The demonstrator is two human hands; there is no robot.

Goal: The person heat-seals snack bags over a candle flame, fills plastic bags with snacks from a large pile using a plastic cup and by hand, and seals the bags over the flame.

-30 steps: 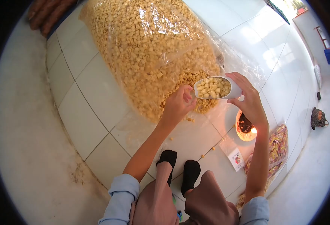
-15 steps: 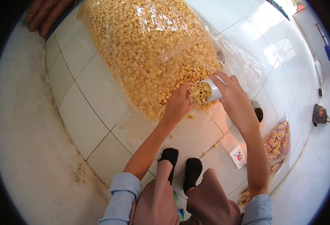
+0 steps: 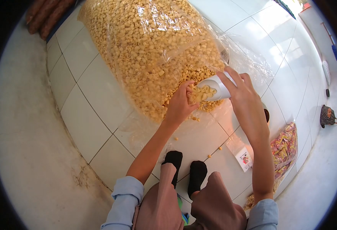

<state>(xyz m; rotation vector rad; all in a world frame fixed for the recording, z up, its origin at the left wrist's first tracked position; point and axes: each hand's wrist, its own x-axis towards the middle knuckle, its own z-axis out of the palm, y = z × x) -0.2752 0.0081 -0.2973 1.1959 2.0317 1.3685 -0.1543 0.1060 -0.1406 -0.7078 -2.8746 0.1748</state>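
Observation:
A large clear plastic bag (image 3: 153, 50) full of small yellow-brown snack pieces lies on the tiled floor. My right hand (image 3: 242, 88) grips a white scoop (image 3: 219, 86), tilted with its mouth toward my left hand. Snack pieces (image 3: 202, 94) lie at the scoop's mouth, beside the left fingers. My left hand (image 3: 180, 102) has its fingers curled around something clear at the scoop's mouth, probably a small plastic bag, too faint to make out fully. Loose pieces lie in the big bag's opening below both hands.
A bag of colourful packets (image 3: 285, 149) lies at the right, near a white printed card (image 3: 244, 159) in plastic. A dark round object (image 3: 266, 115) is partly hidden behind my right wrist. A patterned bag (image 3: 328, 116) stands far right. A few pieces lie near my feet.
The scoop has moved left toward my left hand and tilted, and its contents have slid to its mouth. My right hand has turned over it, and my left hand has stayed nearly in place.

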